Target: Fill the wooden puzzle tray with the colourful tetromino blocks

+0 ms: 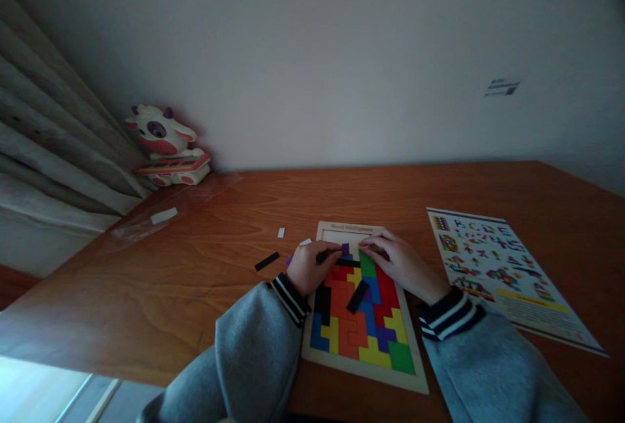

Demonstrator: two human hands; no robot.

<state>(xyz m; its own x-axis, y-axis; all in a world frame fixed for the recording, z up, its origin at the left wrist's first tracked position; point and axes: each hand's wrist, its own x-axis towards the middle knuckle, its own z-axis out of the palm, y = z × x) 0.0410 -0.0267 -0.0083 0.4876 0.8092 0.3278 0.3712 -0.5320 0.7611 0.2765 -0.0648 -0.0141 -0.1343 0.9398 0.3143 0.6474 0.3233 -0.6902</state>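
Note:
A wooden puzzle board [367,377] lies on the table, largely filled with coloured block pieces. My left hand [311,265] reaches over its upper left side, thumb and fingers closed together at a small purple piece [346,248]; what they pinch, if anything, is hidden. Over the upper right side is my right hand [398,260], its thumb and finger pinching the top end of a green piece [368,265]. One black strip [349,263] lies crosswise between the hands. Another black bar [358,297] rests slantwise on top of the pieces.
Left of the board, a loose black bar [267,261] and a small white piece [281,232] lie on the brown table [219,215]. To the right is a printed pattern sheet [508,273]. A cow toy [168,146] stands near the curtain [58,130] at the back left.

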